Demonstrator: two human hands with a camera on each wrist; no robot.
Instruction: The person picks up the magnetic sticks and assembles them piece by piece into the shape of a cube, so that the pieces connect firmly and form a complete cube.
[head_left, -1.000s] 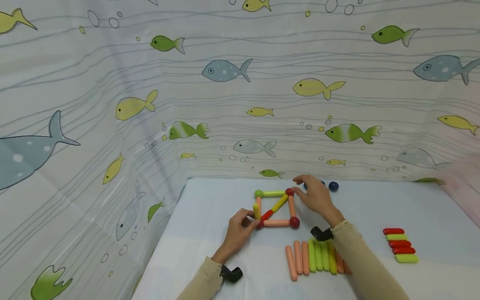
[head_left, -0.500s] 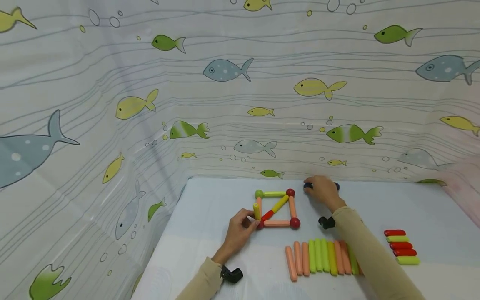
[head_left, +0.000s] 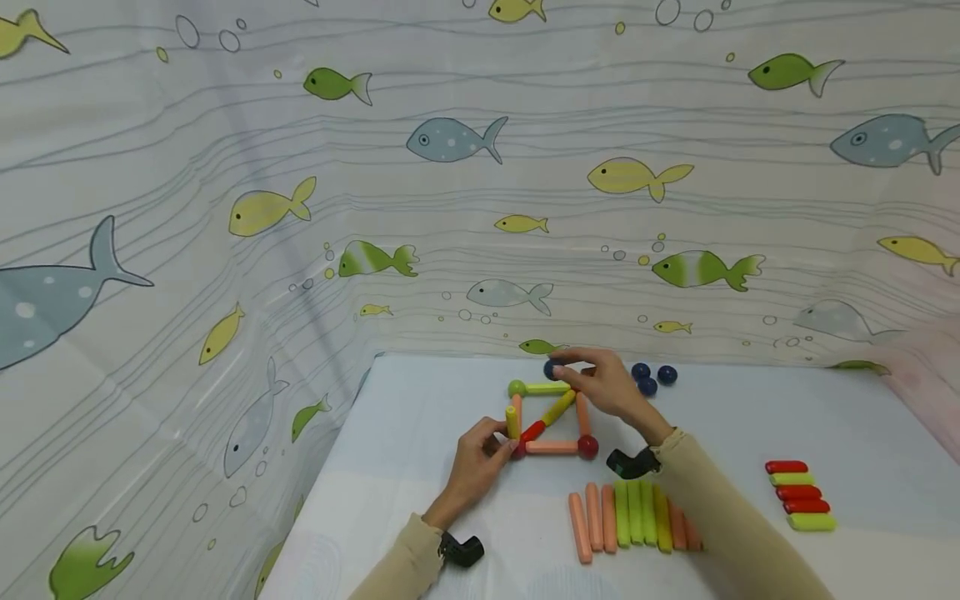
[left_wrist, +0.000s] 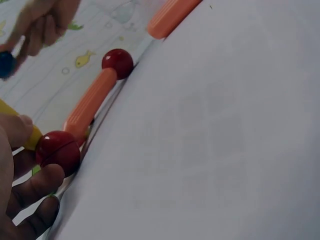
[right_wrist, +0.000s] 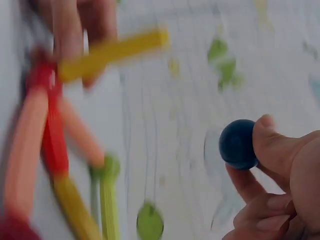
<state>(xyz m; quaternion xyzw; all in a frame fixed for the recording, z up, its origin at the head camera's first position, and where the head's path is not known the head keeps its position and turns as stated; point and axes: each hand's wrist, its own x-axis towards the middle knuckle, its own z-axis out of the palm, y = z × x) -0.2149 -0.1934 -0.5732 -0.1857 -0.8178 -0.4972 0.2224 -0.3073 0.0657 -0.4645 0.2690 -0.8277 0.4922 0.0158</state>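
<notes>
Head view shows your flat frame on the worktop apparently done: four sides and a diagonal, its red half meeting its yellow half. One upright yellow stick rises from the near-left red ball; its top is bare. Your left hand is closed in around that joint, fingers against both stick and ball.

Your right hand pinches a blue ball between thumb and fingers, near the frame's far side and joined to no stick. So the raised part looks barely begun: the green ball and the near-right red ball carry no upright.

Around you, three spare blue balls sit at the far right, long sticks lie in a near row, and short sticks are stacked further right. Your right hand hides the far-right corner, so you cannot tell its state there; your right sleeve overlaps the row's right end.
</notes>
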